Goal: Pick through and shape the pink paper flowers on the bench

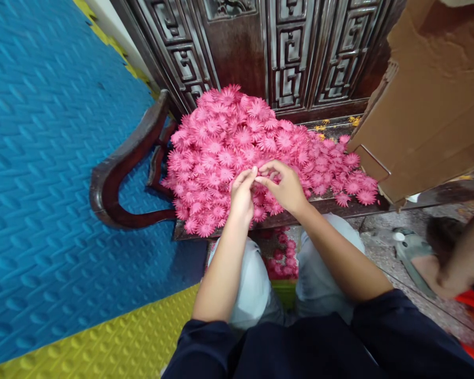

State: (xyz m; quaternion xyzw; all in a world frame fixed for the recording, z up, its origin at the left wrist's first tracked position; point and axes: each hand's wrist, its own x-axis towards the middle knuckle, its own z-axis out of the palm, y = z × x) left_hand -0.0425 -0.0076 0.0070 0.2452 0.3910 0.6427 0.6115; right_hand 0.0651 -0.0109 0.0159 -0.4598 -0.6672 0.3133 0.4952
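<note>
A large heap of pink artificial flowers (225, 158) with thin pointed petals spreads over a dark wooden bench. In front of the heap's middle, my left hand (243, 192) is closed, its thumb and fingers pinched together. My right hand (284, 184) meets it from the right, thumb and forefinger also pinched, the fingertips of both hands nearly touching. Whatever sits between the fingertips is too small and blurred to make out against the pink behind it.
A curved wooden armrest (110, 195) stands left of the heap, beside blue matting (43, 158). Carved panels (237, 58) rise behind. At right are a cardboard box (434, 100) and another person's sandalled foot (422, 268). More pink flowers (286, 258) lie below, between my knees.
</note>
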